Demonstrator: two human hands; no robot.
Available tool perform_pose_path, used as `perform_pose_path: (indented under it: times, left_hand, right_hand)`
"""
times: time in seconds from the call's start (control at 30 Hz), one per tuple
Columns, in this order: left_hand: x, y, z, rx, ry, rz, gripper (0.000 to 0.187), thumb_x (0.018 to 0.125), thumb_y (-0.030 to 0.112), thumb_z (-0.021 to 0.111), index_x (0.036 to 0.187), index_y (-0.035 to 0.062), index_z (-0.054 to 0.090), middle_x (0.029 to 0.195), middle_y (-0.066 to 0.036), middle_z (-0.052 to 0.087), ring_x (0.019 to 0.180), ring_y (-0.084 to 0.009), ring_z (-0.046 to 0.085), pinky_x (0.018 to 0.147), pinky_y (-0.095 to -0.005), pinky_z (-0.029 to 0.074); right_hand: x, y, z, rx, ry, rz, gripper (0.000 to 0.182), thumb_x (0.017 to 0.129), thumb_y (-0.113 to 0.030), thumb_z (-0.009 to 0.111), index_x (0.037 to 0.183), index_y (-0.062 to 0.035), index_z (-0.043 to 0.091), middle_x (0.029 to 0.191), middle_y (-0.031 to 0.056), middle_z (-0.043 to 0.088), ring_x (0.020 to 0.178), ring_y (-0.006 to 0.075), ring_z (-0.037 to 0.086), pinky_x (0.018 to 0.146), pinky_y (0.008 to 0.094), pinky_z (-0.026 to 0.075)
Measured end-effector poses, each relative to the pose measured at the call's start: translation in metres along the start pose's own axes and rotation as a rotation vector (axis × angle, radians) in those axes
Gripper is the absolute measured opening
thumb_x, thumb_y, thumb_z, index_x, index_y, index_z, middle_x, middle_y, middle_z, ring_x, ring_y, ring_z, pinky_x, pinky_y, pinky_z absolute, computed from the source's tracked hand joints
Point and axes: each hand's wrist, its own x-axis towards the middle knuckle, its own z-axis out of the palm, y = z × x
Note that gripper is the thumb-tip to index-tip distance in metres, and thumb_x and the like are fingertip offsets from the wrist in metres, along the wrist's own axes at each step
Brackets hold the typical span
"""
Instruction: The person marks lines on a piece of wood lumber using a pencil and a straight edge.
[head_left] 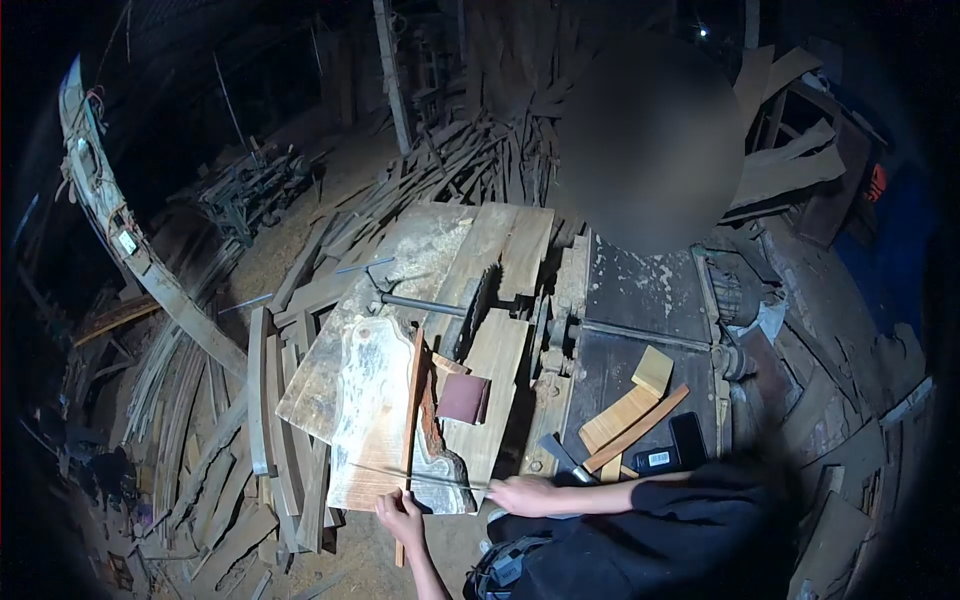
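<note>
My left hand (400,515) is closed round the lower part of a long, narrow reddish wooden strip (412,400). The strip lies lengthwise over a pale live-edge wood slab (365,400) on the work table. In my right hand (520,495), fingers closed, is the end of a thin dark rod that looks like a slim file (445,484). It points left and crosses the strip just above my left hand. A folded piece of maroon sandpaper (462,398) rests on the boards right of the strip, near a small wood piece (450,364).
A toothed circular saw blade (484,296) stands up through the table beyond the slab. On the dark surface at right lie wood pieces (617,418), a chisel-like tool (563,455) and a black phone (688,440). Scrap planks (290,400) lean at the left. A blurred round area covers the upper right.
</note>
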Motion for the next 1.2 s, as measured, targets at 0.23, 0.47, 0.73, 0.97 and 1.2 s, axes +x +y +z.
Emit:
perform_pose_path:
  times: [0.23, 0.47, 0.73, 0.97, 1.2]
  left_hand:
    - [0.001, -0.004, 0.005, -0.089, 0.046, -0.083, 0.011, 0.069, 0.002, 0.064, 0.075, -0.0041, 0.056, 0.074, -0.016, 0.05, 0.072, -0.0335, 0.05, 0.064, -0.041, 0.041]
    - [0.0, -0.009, 0.01, -0.096, 0.099, -0.161, 0.011, 0.068, 0.0, 0.065, 0.074, -0.0032, 0.057, 0.07, -0.011, 0.05, 0.065, -0.0241, 0.05, 0.057, -0.0342, 0.041]
    - [0.001, -0.011, 0.009, -0.107, 0.093, -0.172, 0.013, 0.068, 0.003, 0.067, 0.073, -0.0033, 0.057, 0.07, -0.01, 0.051, 0.062, -0.0222, 0.049, 0.055, -0.0321, 0.041]
    - [0.0, -0.016, 0.011, -0.156, 0.077, -0.203, 0.012, 0.069, 0.002, 0.067, 0.075, -0.0036, 0.059, 0.069, -0.01, 0.05, 0.061, -0.0216, 0.049, 0.054, -0.0317, 0.04]
    - [0.0, -0.008, 0.01, -0.137, 0.13, -0.148, 0.01, 0.069, 0.001, 0.066, 0.075, -0.0031, 0.06, 0.068, -0.009, 0.05, 0.06, -0.0208, 0.049, 0.053, -0.0317, 0.04]
  right_hand:
    - [0.117, -0.043, 0.052, 0.05, 0.144, -0.109, 0.03, 0.089, -0.024, 0.041, 0.088, 0.005, 0.047, 0.058, 0.0178, 0.057, 0.053, 0.0333, 0.059, 0.047, 0.045, 0.045]
    - [0.129, -0.039, 0.065, -0.133, 0.18, -0.217, 0.021, 0.081, -0.014, 0.045, 0.084, 0.0065, 0.05, 0.058, 0.0205, 0.058, 0.055, 0.0331, 0.061, 0.046, 0.0442, 0.048]
    - [0.115, -0.049, 0.054, -0.102, 0.123, -0.166, 0.023, 0.083, -0.014, 0.042, 0.086, 0.0066, 0.052, 0.063, 0.0206, 0.059, 0.06, 0.0331, 0.062, 0.05, 0.0435, 0.048]
    - [0.122, -0.036, 0.073, -0.12, 0.236, -0.239, 0.019, 0.081, -0.014, 0.045, 0.08, 0.0048, 0.048, 0.052, 0.0176, 0.055, 0.049, 0.0311, 0.06, 0.042, 0.0415, 0.046]
    - [0.127, -0.033, 0.078, -0.093, 0.246, -0.248, 0.02, 0.079, -0.016, 0.047, 0.077, 0.004, 0.051, 0.056, 0.0183, 0.057, 0.051, 0.0313, 0.061, 0.044, 0.0414, 0.047]
